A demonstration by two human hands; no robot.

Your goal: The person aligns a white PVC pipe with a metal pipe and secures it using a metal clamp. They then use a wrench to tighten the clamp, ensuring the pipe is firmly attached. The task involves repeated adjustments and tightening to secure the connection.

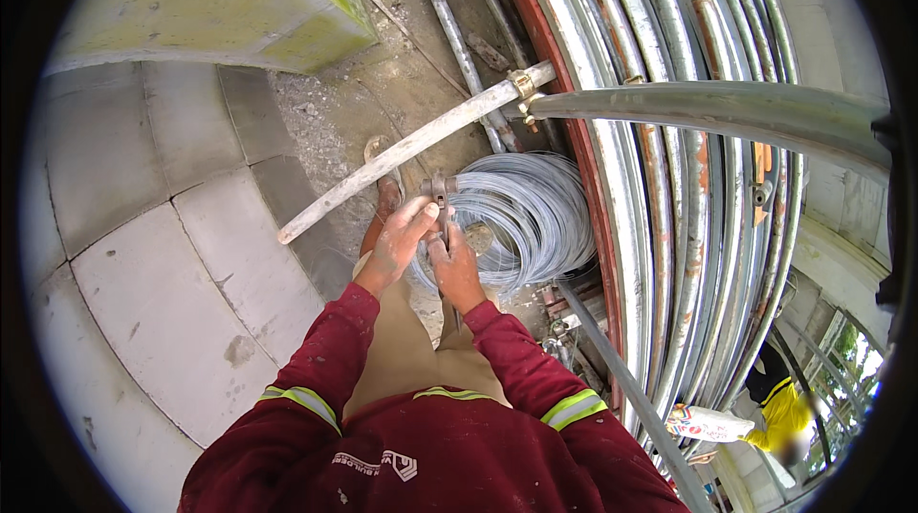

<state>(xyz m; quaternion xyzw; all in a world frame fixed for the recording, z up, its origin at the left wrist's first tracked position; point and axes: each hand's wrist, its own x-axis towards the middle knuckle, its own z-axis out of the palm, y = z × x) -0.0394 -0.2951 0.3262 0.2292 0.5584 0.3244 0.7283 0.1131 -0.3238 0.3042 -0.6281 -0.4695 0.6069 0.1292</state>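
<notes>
A grey metal scaffold clamp [440, 189] is pinched at the fingertips of my left hand [390, 247], which is closed. Close beside it, my right hand [458, 272] is closed too, its thumb pointing up toward the clamp. A narrow dark metal piece runs down from the clamp into my right hand; its kind is mostly hidden by the fingers. Both hands are held in front of my legs. Just beyond them lies a large coil of grey wire [550, 217] on the ground.
A pale pole [402, 154] joins a grey pipe [708, 104] at brass-coloured clamps [523, 85], crossing ahead. Long metal pipes [660, 226] are stacked behind a red beam [574, 121] on the right. Concrete blocks [163, 293] lie left. A person in yellow [779, 417] is at the far lower right.
</notes>
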